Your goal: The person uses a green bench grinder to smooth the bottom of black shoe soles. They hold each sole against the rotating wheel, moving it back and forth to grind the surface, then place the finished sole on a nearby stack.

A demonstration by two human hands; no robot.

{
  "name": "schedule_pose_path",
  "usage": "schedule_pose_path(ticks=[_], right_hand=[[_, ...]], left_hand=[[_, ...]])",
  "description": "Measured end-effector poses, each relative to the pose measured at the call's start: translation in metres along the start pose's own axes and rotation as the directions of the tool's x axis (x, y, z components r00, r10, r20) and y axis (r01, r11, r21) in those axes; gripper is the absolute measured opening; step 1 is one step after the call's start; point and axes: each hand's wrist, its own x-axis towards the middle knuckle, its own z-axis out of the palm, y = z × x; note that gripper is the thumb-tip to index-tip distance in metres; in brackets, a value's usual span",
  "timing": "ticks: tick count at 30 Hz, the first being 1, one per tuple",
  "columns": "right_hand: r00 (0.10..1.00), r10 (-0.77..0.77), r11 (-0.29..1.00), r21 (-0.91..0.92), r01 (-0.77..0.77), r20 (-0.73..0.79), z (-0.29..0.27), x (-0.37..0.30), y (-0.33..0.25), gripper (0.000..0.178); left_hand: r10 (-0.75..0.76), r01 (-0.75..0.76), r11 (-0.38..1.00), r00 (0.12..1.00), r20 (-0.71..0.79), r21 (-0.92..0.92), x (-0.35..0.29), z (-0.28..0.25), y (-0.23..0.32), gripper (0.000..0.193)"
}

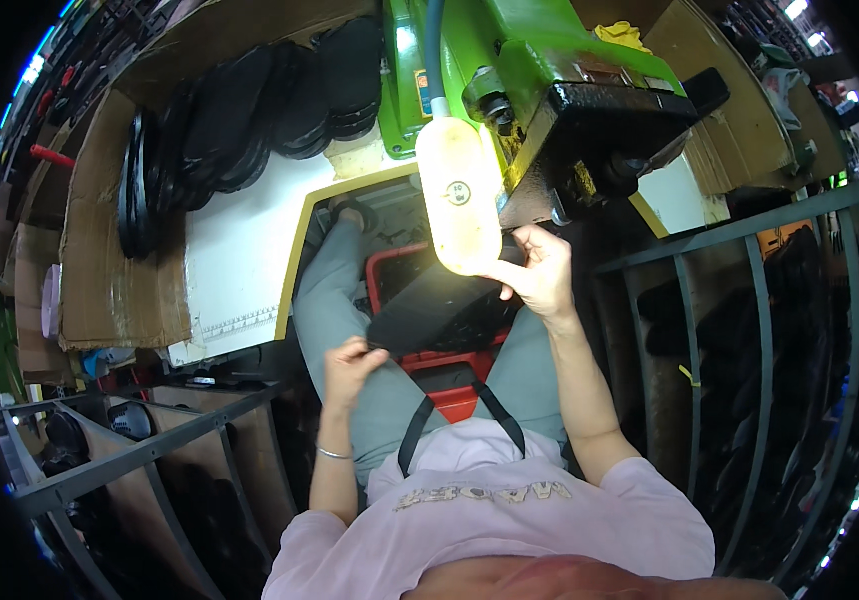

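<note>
A black shoe sole (437, 312) is stretched at a slant between my two hands, above my lap. My left hand (352, 368) pinches its near left end between thumb and fingers. At its far right end, my right hand (542, 272) is closed on it, just beside the lower tip of a lit oval lamp (458, 195). The lamp hides part of that end and its glare washes it out. Beyond my right hand stands a green machine (570, 60) with a dark, oily head (615, 140).
A cardboard box (100, 290) on the white tabletop (240, 260) holds several stacks of black soles (230, 110). Below my hands sits a red crate (460, 400). Metal racks (765, 330) with dark pieces flank me, the left rack (130, 465) close to my elbow.
</note>
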Motion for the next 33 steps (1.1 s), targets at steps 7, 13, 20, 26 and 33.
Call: schedule_pose_path(ticks=[7, 13, 20, 26, 33], right_hand=[[0.985, -0.142, 0.958, -0.239, 0.161, 0.093, -0.008, -0.005, -0.003, 0.025], [0.995, -0.094, 0.93, -0.36, 0.078, -0.026, -0.088, -0.036, -0.081, 0.022], [0.997, 0.063, 0.981, -0.187, -0.052, 0.054, -0.046, -0.029, -0.026, 0.026], [0.995, 0.001, 0.998, 0.065, 0.005, -0.099, -0.027, -0.034, 0.007, 0.034], [0.98, -0.061, 0.997, 0.031, 0.068, -0.187, -0.024, -0.036, 0.008, 0.035]], left_hand=[[0.126, -0.162, 0.964, 0.976, 0.176, 0.21, 0.004, 0.102, -0.038, 0.023], [0.341, -0.419, 0.865, 0.895, 0.289, 0.276, 0.089, 0.086, 0.099, 0.034], [0.404, -0.567, 0.761, 0.794, 0.455, 0.316, 0.072, 0.117, 0.151, 0.035], [0.394, -0.431, 0.88, 0.897, 0.201, 0.2, 0.068, 0.145, 0.132, 0.014], [0.347, -0.348, 0.923, 0.937, -0.033, -0.166, 0.058, 0.165, 0.105, 0.017]])
